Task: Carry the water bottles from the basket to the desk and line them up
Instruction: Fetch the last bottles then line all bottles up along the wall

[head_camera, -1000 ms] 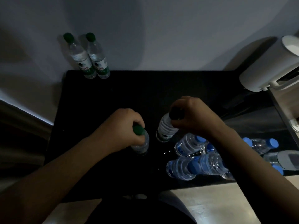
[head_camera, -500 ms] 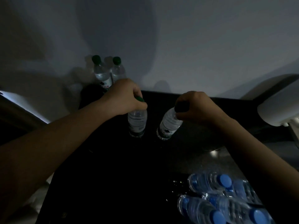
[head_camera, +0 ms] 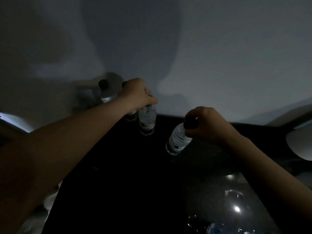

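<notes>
The pale wall [head_camera: 219, 56] fills everything beyond my fingers, and the black tabletop [head_camera: 128, 191] runs beneath them up to its foot. My left hand [head_camera: 137, 94] reaches furthest, close to the wall. Its fingers [head_camera: 151, 100] are curled over the top of an upright bottle [head_camera: 146, 120], so the cap is covered. That bottle hangs straight down from the grip with its base at the tabletop, though in this dim light I cannot tell whether it touches. My right hand [head_camera: 209, 125] is nearer to me and well to the right of the left fingers. Its fingers [head_camera: 194, 114] are clamped round the dark cap of a tilted bottle [head_camera: 177, 141], whose base swings down and to the left of the grip, low over the tabletop. Far to the right of my right fingers a white rounded thing [head_camera: 300, 142] pokes in from the edge. Just left of my left fingers, by the wall, stands a dark-capped bottle [head_camera: 105, 94]. Between it and my fingers a second bottle [head_camera: 130, 115] is mostly hidden behind my hand, just beside the upright bottle. Well below my right fingers, at the near edge, lies a blurred clear bottle [head_camera: 217, 229].
</notes>
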The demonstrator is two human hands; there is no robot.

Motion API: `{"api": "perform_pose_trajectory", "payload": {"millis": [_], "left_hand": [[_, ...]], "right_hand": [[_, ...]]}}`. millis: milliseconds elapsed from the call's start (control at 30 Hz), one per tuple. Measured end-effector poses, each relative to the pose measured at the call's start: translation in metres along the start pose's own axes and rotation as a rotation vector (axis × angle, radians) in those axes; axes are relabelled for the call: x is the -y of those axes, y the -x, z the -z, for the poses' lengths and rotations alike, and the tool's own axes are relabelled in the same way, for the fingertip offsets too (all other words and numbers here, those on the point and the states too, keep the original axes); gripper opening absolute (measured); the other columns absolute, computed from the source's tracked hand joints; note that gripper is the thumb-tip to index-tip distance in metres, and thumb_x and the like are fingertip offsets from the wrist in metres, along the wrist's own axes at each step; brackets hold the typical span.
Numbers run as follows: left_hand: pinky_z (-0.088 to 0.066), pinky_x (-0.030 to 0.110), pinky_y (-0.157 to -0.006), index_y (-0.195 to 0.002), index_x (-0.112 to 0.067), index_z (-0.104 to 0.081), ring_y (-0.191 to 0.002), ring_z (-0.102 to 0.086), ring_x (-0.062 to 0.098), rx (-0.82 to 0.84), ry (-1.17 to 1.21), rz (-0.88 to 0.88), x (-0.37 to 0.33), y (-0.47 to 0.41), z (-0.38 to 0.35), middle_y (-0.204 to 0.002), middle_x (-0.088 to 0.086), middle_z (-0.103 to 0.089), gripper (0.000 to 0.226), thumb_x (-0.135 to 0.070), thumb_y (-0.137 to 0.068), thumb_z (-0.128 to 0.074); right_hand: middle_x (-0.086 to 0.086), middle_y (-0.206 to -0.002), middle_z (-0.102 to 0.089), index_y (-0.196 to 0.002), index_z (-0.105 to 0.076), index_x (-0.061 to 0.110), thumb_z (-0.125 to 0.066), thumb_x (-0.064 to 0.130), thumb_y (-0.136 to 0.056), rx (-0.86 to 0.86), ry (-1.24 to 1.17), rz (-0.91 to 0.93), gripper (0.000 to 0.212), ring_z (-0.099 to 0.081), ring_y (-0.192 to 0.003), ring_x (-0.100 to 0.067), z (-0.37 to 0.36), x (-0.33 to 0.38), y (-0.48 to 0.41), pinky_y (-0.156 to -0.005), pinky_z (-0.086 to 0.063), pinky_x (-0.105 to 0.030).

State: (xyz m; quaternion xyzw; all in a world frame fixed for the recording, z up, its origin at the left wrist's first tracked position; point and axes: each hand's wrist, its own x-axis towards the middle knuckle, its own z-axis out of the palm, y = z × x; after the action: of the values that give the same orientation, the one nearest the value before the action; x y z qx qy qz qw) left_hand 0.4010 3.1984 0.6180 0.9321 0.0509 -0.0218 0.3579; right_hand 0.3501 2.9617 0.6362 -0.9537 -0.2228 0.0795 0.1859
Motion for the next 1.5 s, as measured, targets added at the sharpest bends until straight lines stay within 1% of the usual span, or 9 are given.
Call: {"api": "perform_pose_trajectory", "payload": {"millis": [67, 233, 400, 600, 767, 967, 1233, 1367, 1500], "left_hand": [[-0.030, 0.010, -0.031, -0.053, -0.005, -0.067, -0.026, -0.042, -0.001, -0.014, 0.004, 0.021, 0.001, -0.014, -0.003, -0.032, -0.005, -0.053, 0.024, -0.027, -0.062, -0.073], [-0.033, 0.023, -0.047, -0.060, 0.003, -0.065, -0.043, -0.042, 0.011, -0.040, -0.045, 0.017, 0.004, -0.042, -0.013, -0.044, 0.001, -0.050, 0.034, -0.029, -0.061, -0.073], [-0.037, 0.024, -0.051, -0.065, 0.001, -0.069, -0.049, -0.050, 0.015, -0.038, -0.066, 0.057, 0.009, -0.060, -0.018, -0.056, 0.011, -0.065, 0.036, -0.033, -0.061, -0.076], [-0.030, 0.024, -0.045, -0.048, -0.009, -0.050, -0.045, -0.044, 0.014, -0.018, -0.095, 0.080, 0.009, -0.067, -0.022, -0.049, 0.006, -0.051, 0.038, -0.030, -0.066, -0.076], [-0.037, 0.023, -0.047, -0.062, -0.001, -0.068, -0.046, -0.052, 0.014, -0.009, -0.076, 0.114, 0.010, -0.072, -0.020, -0.054, 0.008, -0.065, 0.031, -0.031, -0.065, -0.074], [-0.054, 0.031, -0.058, -0.071, -0.002, -0.071, -0.055, -0.065, 0.019, 0.033, -0.086, 0.131, 0.010, -0.077, -0.017, -0.059, 0.009, -0.069, 0.029, -0.031, -0.068, -0.074], [-0.030, 0.019, -0.041, -0.055, -0.008, -0.056, -0.042, -0.053, 0.013, 0.052, -0.095, 0.140, 0.004, -0.074, -0.014, -0.052, 0.007, -0.064, 0.027, -0.025, -0.072, -0.068], [-0.042, 0.023, -0.048, -0.061, -0.006, -0.056, -0.063, -0.069, 0.022, 0.051, -0.114, 0.103, 0.004, -0.073, -0.015, -0.067, 0.016, -0.071, 0.025, -0.023, -0.073, -0.070], [-0.055, 0.035, -0.059, -0.062, -0.003, -0.052, -0.066, -0.071, 0.030, 0.087, -0.056, 0.071, 0.003, -0.075, -0.014, -0.072, 0.023, -0.070, 0.030, -0.019, -0.077, -0.072]], "right_hand": [[-0.003, -0.088, -0.062, -0.089, -0.071, 0.014, -0.074, 0.017, -0.072, 0.006, -0.017, -0.019, 0.018, -0.060, -0.078, -0.018, -0.002, -0.002, -0.008, -0.067, -0.051, -0.029], [-0.002, -0.089, -0.059, -0.091, -0.070, 0.014, -0.075, 0.018, -0.073, 0.023, -0.012, -0.022, 0.020, -0.058, -0.079, -0.018, -0.006, -0.009, -0.025, -0.064, -0.046, -0.023], [-0.003, -0.091, -0.060, -0.093, -0.070, 0.014, -0.075, 0.018, -0.073, 0.016, -0.021, -0.018, 0.022, -0.059, -0.080, -0.019, -0.008, -0.013, -0.038, -0.068, -0.049, -0.028], [-0.007, -0.092, -0.061, -0.092, -0.069, 0.011, -0.073, 0.019, -0.073, 0.020, -0.031, -0.015, 0.021, -0.059, -0.081, -0.021, -0.011, -0.017, -0.045, -0.072, -0.052, -0.037], [-0.006, -0.095, -0.061, -0.097, -0.069, 0.012, -0.073, 0.020, -0.075, 0.044, -0.036, -0.034, 0.024, -0.059, -0.084, -0.021, -0.013, -0.019, -0.049, -0.075, -0.053, -0.039], [-0.007, -0.096, -0.062, -0.095, -0.070, 0.012, -0.072, 0.017, -0.076, 0.052, -0.031, -0.041, 0.020, -0.060, -0.085, -0.022, -0.013, -0.020, -0.060, -0.076, -0.053, -0.038], [-0.010, -0.103, -0.063, -0.103, -0.070, 0.010, -0.070, 0.012, -0.078, 0.051, 0.008, -0.031, 0.025, -0.061, -0.089, -0.023, -0.015, -0.026, -0.092, -0.079, -0.053, -0.034], [-0.009, -0.106, -0.063, -0.107, -0.069, 0.010, -0.070, 0.013, -0.081, 0.054, 0.024, -0.041, 0.026, -0.061, -0.092, -0.022, -0.011, -0.025, -0.112, -0.080, -0.052, -0.031], [-0.012, -0.106, -0.064, -0.107, -0.069, 0.007, -0.069, 0.012, -0.081, 0.052, 0.060, -0.021, 0.026, -0.062, -0.094, -0.023, -0.009, -0.023, -0.125, -0.082, -0.052, -0.033]]}}
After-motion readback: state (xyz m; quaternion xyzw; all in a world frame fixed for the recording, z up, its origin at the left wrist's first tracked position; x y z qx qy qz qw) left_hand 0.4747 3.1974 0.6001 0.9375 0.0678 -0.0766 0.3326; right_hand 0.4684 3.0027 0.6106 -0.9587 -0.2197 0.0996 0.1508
